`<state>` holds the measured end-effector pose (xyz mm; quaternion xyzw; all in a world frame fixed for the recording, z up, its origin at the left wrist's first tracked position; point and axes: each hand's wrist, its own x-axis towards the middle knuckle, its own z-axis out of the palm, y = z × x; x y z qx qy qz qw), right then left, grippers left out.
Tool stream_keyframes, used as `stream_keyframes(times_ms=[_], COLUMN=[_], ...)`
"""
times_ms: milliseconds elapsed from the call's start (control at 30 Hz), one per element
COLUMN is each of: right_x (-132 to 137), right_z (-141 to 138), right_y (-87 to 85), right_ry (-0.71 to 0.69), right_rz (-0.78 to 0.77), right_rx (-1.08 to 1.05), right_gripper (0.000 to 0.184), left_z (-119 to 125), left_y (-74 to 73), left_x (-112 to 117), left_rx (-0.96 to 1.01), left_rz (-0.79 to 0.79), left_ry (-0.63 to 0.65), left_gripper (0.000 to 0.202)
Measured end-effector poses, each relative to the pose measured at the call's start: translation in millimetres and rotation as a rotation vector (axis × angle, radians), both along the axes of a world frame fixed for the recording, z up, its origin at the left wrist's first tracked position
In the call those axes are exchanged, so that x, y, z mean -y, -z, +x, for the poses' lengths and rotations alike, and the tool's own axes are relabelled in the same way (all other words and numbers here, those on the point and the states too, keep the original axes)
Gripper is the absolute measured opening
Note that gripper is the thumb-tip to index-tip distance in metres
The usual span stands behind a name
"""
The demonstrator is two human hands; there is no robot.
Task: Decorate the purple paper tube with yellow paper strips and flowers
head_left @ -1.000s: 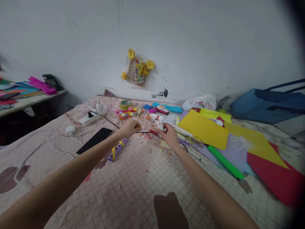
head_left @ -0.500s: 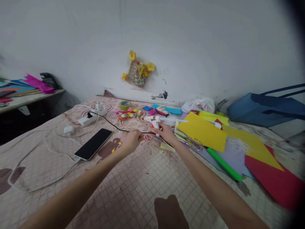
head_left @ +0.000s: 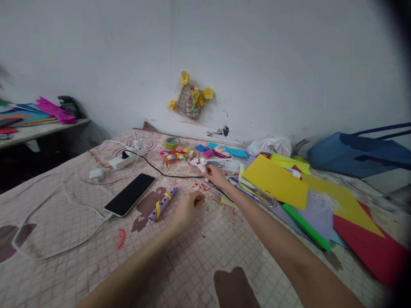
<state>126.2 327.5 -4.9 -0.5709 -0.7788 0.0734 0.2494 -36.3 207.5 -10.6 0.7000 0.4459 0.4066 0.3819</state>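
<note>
My right hand [head_left: 216,176] is closed around a white hot glue gun [head_left: 199,163] at the middle of the table. Its black cord [head_left: 167,174] runs left to a white power strip [head_left: 123,160]. Close to me, my left hand [head_left: 189,207] hovers over the cloth with its fingers curled and nothing visible in them. Left of that hand lies a purple paper roll [head_left: 163,204] with yellow bands and dark dots. Paper scraps [head_left: 201,186] are strewn between the hands and the glue gun.
A phone [head_left: 131,194] on a white cable lies at left. Green tape [head_left: 172,143] and coloured cut-outs [head_left: 176,155] sit toward the wall. On the right are scissors [head_left: 265,196], yellow sheets [head_left: 276,179], a green roll [head_left: 306,226] and a blue bag [head_left: 346,154].
My left hand has come away from the black cord and moved toward me, uncovering the purple paper roll. The glue gun has shifted slightly left in my right hand. The view has moved a little.
</note>
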Motion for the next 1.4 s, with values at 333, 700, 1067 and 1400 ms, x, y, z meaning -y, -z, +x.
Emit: stream_keyframes(times_ms=[333,700,1067,1400], right_x=[15,121,135,144], right_z=[1,-9,-3,-9], right_y=[0.5,-1.4,5.5,-1.8], right_ry=[0.012,-0.211,0.061,0.012], right_rz=[0.08,-0.012,0.051,-0.009], right_rx=[-0.128,-0.438,-0.67,-0.672], right_gripper=[0.022,0.014,0.022,0.02], left_z=[-5,-4,-3,1], left_y=[7.0,4.8,-10.0,-5.8], left_x=[-8,-3,15,20], left_rx=[0.505,0.649,0.565,0.524], left_rz=[-0.483,-0.586,-0.565,-0.44], left_ry=[0.017,0.041,0.15,0.214], left_gripper=[0.023,0.032,0.035,0.026])
